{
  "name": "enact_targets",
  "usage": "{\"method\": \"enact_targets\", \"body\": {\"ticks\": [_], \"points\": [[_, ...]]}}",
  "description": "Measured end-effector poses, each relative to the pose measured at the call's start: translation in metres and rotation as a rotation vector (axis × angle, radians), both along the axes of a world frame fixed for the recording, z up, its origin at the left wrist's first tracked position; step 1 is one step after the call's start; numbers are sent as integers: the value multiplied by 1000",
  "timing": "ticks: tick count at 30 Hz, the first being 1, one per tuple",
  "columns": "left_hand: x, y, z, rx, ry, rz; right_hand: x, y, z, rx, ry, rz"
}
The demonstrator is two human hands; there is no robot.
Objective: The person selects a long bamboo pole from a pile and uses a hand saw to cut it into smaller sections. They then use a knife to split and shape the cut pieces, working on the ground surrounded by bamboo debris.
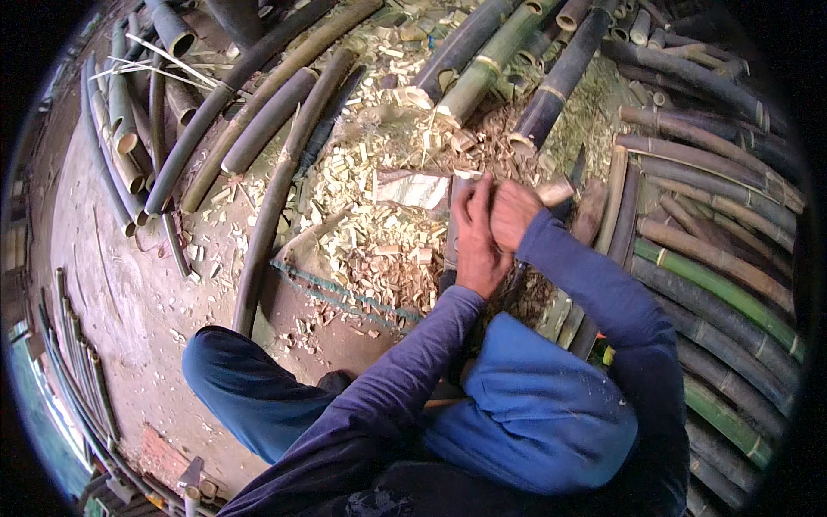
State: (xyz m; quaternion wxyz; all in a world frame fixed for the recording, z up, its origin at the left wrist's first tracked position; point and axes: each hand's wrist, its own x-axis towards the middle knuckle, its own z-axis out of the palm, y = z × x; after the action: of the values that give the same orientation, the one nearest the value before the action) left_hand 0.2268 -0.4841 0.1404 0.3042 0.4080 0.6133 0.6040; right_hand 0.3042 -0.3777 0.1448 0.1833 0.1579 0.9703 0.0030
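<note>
My left hand [480, 250] is closed over a dark bamboo length [451, 237] that stands between my knees, its pale cut end [466, 175] by my fingertips. Pressed against it on the right is my right hand [514, 214], its fingers curled in; what they grip is hidden. Just beyond the right hand, a short tan round piece [556, 191] sticks out, and I cannot tell whether the hand touches it. Left of the hands lies a pale flat block [412, 189] among heaped bamboo chips [379, 250].
Dark bamboo poles [280, 189] lie at the left, with thin pale strips [172, 65] across some. More poles [551, 82] point toward me from the far side. A dense stack of bamboo [715, 250] fills the right. A green-edged mat [345, 297] lies under the chips.
</note>
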Motion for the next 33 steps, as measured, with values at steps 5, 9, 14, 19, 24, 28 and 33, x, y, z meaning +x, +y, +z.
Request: {"method": "enact_targets", "body": {"ticks": [5,9,14,19,24,28,33], "points": [[32,-5,8,-63,22,-157,46,20,9,-236,-23,157],[30,-4,14,-174,42,-307,64,17,0,-403,-241,-103],[17,-4,21,-334,67,-502,67,0,-2,-592,-298,-441],[0,-8,16,-340,64,-725,92,-38,-26,-759,-13,-774],[-17,-13,-3,-313,177,-1008,84,-106,-52,-1098,409,-1307],[-6,-1,18,-407,383,-1182,82,-155,-128,-529,786,-1294],[-158,-44,-37,-289,485,-42,46,-123,2,-1875,648,-1814]]}}
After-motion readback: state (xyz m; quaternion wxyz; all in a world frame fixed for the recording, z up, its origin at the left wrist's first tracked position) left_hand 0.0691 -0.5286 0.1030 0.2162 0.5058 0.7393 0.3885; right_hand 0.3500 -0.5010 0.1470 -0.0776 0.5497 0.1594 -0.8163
